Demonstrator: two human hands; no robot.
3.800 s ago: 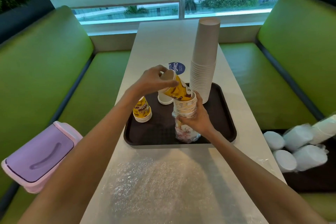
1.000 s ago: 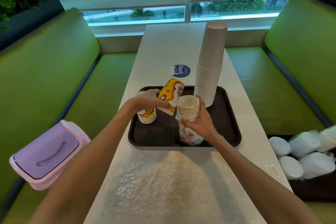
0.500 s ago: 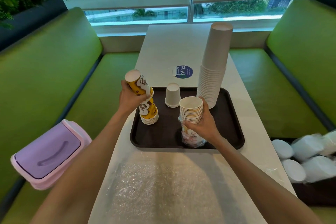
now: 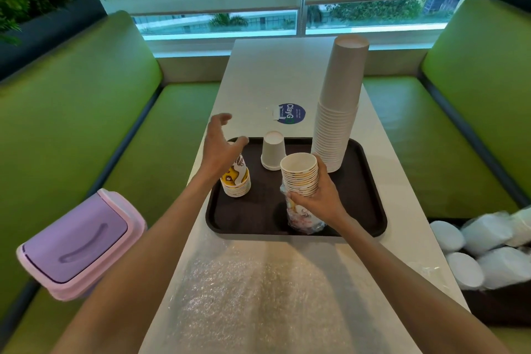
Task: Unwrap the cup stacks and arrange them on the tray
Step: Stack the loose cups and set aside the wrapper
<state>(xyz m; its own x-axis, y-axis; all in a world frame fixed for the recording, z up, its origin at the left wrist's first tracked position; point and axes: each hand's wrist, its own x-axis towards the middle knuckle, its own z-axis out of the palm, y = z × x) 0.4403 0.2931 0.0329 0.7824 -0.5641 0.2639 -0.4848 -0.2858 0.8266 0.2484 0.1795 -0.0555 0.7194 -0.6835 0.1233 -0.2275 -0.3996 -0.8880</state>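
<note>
Brown plastic tray (image 4: pixel 370 210) holds three unwrapped stacks: yellow printed cups (image 4: pixel 237 184) at its left, small white cups (image 4: pixel 273 152) far-middle, a tall plain stack (image 4: pixel 339 112) far-right. Right hand (image 4: pixel 319 198) grips a printed paper stack (image 4: pixel 300 175), clear film (image 4: pixel 304 218) bunched round its base, near the front rim. Left hand (image 4: pixel 221 146) hovers spread, empty. Wrapped white stacks (image 4: pixel 474 241) wait off its right; room remains near-left.
</note>
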